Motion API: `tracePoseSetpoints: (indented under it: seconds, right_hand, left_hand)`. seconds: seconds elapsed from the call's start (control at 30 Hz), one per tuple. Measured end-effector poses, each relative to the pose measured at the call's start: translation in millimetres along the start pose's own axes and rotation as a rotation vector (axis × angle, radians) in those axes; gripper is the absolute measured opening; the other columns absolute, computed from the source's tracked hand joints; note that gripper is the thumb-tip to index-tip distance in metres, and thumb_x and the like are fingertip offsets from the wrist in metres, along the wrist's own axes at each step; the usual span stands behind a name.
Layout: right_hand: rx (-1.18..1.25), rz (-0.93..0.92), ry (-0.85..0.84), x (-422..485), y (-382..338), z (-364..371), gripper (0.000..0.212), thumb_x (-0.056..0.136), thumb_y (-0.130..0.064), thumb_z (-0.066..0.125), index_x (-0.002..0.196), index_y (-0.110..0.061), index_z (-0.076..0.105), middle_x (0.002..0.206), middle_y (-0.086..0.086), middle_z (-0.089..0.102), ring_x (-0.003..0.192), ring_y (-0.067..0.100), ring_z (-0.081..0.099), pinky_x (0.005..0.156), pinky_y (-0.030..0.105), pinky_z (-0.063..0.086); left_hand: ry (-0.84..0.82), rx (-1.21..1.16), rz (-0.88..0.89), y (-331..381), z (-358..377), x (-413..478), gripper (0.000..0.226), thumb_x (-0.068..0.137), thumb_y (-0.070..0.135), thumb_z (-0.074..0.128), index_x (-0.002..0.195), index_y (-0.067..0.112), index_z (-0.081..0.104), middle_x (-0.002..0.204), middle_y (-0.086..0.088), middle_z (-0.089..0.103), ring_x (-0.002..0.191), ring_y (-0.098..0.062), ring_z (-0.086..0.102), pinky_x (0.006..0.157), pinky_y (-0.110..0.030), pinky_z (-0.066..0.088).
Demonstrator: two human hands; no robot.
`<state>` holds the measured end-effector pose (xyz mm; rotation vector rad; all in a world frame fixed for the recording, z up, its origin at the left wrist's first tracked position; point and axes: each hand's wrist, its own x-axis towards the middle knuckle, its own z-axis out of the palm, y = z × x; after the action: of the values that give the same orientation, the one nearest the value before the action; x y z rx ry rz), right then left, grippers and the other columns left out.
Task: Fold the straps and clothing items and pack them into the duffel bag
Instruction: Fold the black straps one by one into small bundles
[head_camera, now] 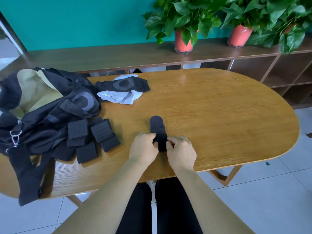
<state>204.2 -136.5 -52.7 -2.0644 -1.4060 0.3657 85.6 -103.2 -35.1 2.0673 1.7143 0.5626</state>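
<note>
A black strap point(157, 126) lies lengthwise on the wooden table point(219, 115), its rounded end pointing away from me. My left hand point(143, 147) and my right hand point(181, 150) pinch its near end from either side, fingers curled on the fabric. Several folded black perforated straps point(94, 137) are piled to the left, beside the open black duffel bag point(42, 112) with its tan lining. A black knee sleeve point(123, 85) lies on a white garment point(121, 97) at the far side.
The bag's shoulder strap point(28, 174) hangs over the table's near left edge. A low wooden shelf point(253, 65) with potted plants point(184, 22) runs behind the table. My legs are under the table's front edge.
</note>
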Motion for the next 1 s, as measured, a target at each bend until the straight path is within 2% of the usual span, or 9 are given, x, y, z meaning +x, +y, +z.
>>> tracePoseSetpoints:
  seconds: [0.13, 0.3, 0.4, 0.5, 0.6, 0.73, 0.9, 0.97, 1.0]
  right_hand:
    - [-0.041, -0.009, -0.015, 1.6, -1.1, -1.0, 0.026, 0.093, -0.024, 0.052, 0.114, -0.026, 0.068, 0.114, -0.002, 0.06, 0.108, 0.017, 0.051, 0.067, 0.024, 0.039]
    - [-0.055, -0.025, -0.065, 4.0, -0.4, -4.4, 0.026, 0.093, -0.026, 0.051, 0.114, -0.027, 0.067, 0.117, -0.003, 0.059, 0.11, 0.017, 0.051, 0.071, 0.025, 0.041]
    - [0.066, -0.041, -0.094, 3.2, 6.8, -10.7, 0.027, 0.09, -0.022, 0.054, 0.113, -0.027, 0.067, 0.111, -0.007, 0.058, 0.105, 0.014, 0.054, 0.071, 0.024, 0.042]
    - [0.093, -0.264, -0.176, -7.2, 21.4, -22.4, 0.045, 0.081, -0.013, 0.057, 0.124, -0.025, 0.061, 0.118, -0.012, 0.055, 0.115, 0.008, 0.044, 0.086, 0.02, 0.041]
    - [0.025, -0.491, -0.246, -23.2, 35.1, -29.7, 0.056, 0.075, -0.011, 0.054, 0.131, -0.02, 0.057, 0.134, -0.01, 0.052, 0.128, 0.006, 0.036, 0.103, 0.027, 0.038]
    - [-0.009, -0.604, -0.171, -32.7, 42.2, -30.5, 0.046, 0.079, -0.015, 0.059, 0.125, -0.017, 0.062, 0.127, -0.006, 0.06, 0.122, 0.008, 0.045, 0.098, 0.033, 0.044]
    - [0.184, -0.286, -0.131, -28.7, 20.4, -27.7, 0.03, 0.091, -0.023, 0.061, 0.121, -0.022, 0.065, 0.107, -0.002, 0.064, 0.106, 0.011, 0.056, 0.085, 0.023, 0.044]
    - [0.172, -0.18, -0.087, -23.4, 8.3, -21.2, 0.023, 0.093, -0.027, 0.058, 0.112, -0.021, 0.068, 0.089, -0.006, 0.062, 0.099, 0.016, 0.056, 0.074, 0.027, 0.041]
    - [0.154, -0.135, -0.063, -21.1, 2.9, -17.7, 0.02, 0.093, -0.03, 0.057, 0.107, -0.02, 0.069, 0.08, -0.011, 0.055, 0.097, 0.017, 0.055, 0.069, 0.027, 0.038]
  left_hand:
    - [-0.012, 0.072, 0.044, -5.5, 4.0, 1.4, 0.04, 0.096, 0.021, 0.053, 0.135, 0.016, 0.053, 0.127, -0.003, 0.051, 0.11, -0.019, 0.055, 0.089, -0.026, 0.046]
    - [0.071, 0.296, 0.301, -9.3, 5.2, -5.5, 0.032, 0.089, 0.014, 0.06, 0.12, 0.02, 0.067, 0.122, 0.004, 0.062, 0.112, -0.021, 0.053, 0.086, -0.032, 0.036]
    - [0.042, 0.289, 0.374, -13.3, -0.6, -12.3, 0.032, 0.094, 0.027, 0.054, 0.125, 0.023, 0.063, 0.133, 0.008, 0.058, 0.122, -0.016, 0.051, 0.098, -0.031, 0.026]
    - [-0.1, 0.304, 0.394, -22.1, -8.5, -19.2, 0.054, 0.091, 0.052, 0.051, 0.139, 0.028, 0.048, 0.148, 0.013, 0.04, 0.135, -0.008, 0.034, 0.107, -0.029, 0.01]
    - [-0.154, 0.282, 0.391, -27.8, -14.8, -26.7, 0.059, 0.088, 0.054, 0.055, 0.141, 0.032, 0.044, 0.149, 0.017, 0.036, 0.138, -0.003, 0.028, 0.108, -0.028, 0.004]
    - [-0.167, 0.134, 0.367, -30.5, -16.3, -39.2, 0.06, 0.083, 0.061, 0.044, 0.135, 0.033, 0.052, 0.14, 0.019, 0.048, 0.132, 0.002, 0.037, 0.109, -0.026, 0.011]
    - [-0.131, -0.182, 0.201, -20.8, -22.3, -41.7, 0.044, 0.095, 0.044, 0.049, 0.134, 0.024, 0.055, 0.129, 0.012, 0.059, 0.119, -0.002, 0.053, 0.105, -0.028, 0.039]
    - [-0.1, -0.21, 0.126, -16.1, -20.4, -36.4, 0.031, 0.098, 0.036, 0.049, 0.123, 0.023, 0.061, 0.112, 0.012, 0.063, 0.101, -0.007, 0.06, 0.088, -0.024, 0.046]
    - [-0.07, -0.21, 0.094, -14.6, -17.9, -32.9, 0.019, 0.098, 0.033, 0.049, 0.102, 0.024, 0.064, 0.093, 0.011, 0.063, 0.082, -0.007, 0.058, 0.073, -0.022, 0.045]
